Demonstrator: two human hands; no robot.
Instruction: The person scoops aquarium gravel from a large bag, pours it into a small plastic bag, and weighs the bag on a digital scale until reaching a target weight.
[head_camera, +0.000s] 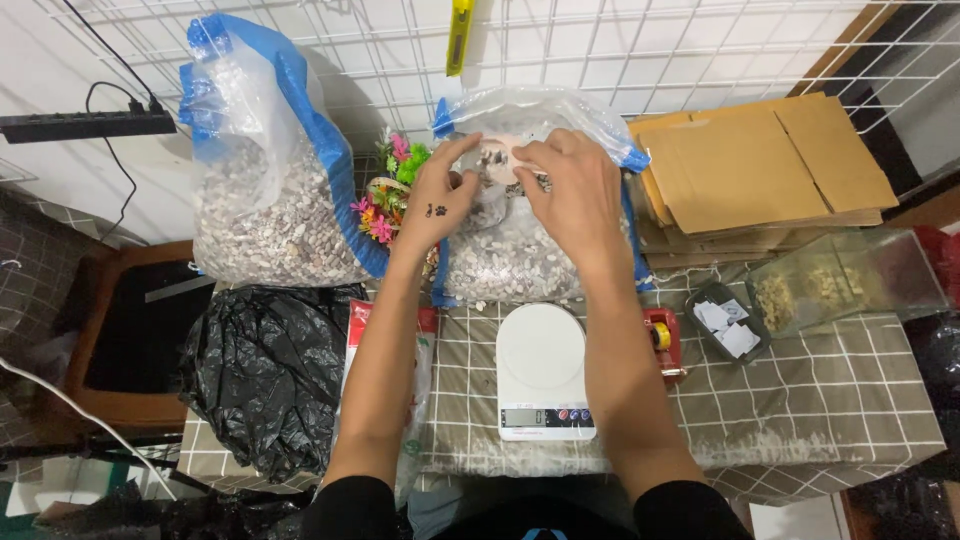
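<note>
Two hands (440, 195) (575, 185) — fingers in one of two pebble bags (520, 260).

Checked tablecloth (800, 400) is covered with a white scale (543, 370), two pebble bags (270, 230), black bag (265, 380), cardboard (760, 170), tape dispenser (663, 340).

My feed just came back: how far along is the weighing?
Ready: white kitchen scale is on, its platform bare. In hand: both hands, left hand and right hand, reach into the open bag of pebbles. Left: nothing sits on the scale yet.
</note>
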